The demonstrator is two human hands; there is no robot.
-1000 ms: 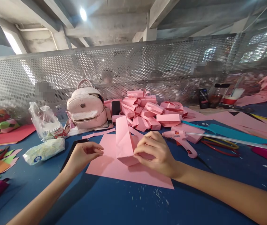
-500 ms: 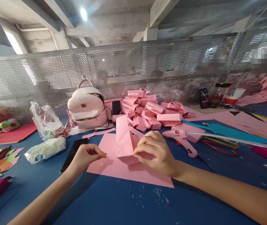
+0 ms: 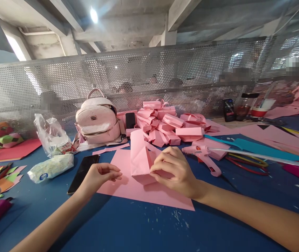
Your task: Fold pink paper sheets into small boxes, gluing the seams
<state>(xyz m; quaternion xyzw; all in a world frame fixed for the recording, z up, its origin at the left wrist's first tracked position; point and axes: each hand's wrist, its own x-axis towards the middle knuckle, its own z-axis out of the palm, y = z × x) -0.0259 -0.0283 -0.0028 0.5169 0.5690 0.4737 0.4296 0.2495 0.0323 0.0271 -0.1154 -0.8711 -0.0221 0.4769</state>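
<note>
The right hand (image 3: 174,171) pinches the lower edge of the folded pink paper (image 3: 139,154), upright over a flat pink sheet (image 3: 123,190) on the bench (image 3: 117,224). Nearby, the left hand (image 3: 100,175) has loosely curled, slightly parted fingers, seemingly empty. I'd keep that pinch light, lest the walls buckle.

A small glaring patch ringed by bluish flare is made by the ceiling lamp (image 3: 94,15) under dim grey concrete, while daylight is let in through a bright opening (image 3: 14,45) at the left and windows (image 3: 296,49) at the far right. Soft shadows are cast on the blue table (image 3: 107,224) by the left arm (image 3: 52,220) and on the pink sheet (image 3: 109,189). Shapes are stretched toward the edges, and detail is blurred behind the perforated screen (image 3: 144,63), where patches are coarsely pixelated.
</note>
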